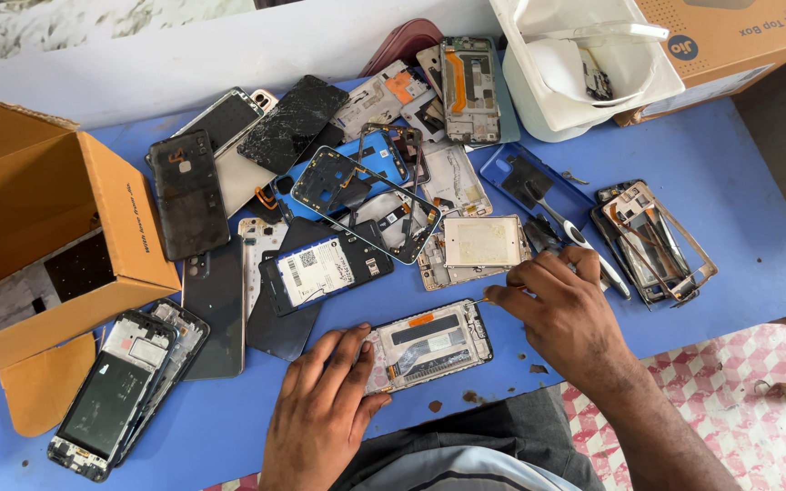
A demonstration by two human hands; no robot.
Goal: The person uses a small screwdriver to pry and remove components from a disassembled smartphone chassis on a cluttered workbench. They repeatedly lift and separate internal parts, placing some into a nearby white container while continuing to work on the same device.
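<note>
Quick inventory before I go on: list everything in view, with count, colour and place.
opened phone frame: one, silver and black, front centre of the table, under both hands
thin tool: one, orange-tipped, in the right hand, tip at the frame's top right corner
phone parts pile: many backs, frames and screens, black, blue and silver, mid table
battery phone: one, black with white label, centre
screwdriver: one, white handle, right of centre
cardboard box: one, brown, open, left edge
white tub: one, top right
table: one, blue
left hand: flat on the frame's left end
right hand: pinching the tool
</note>
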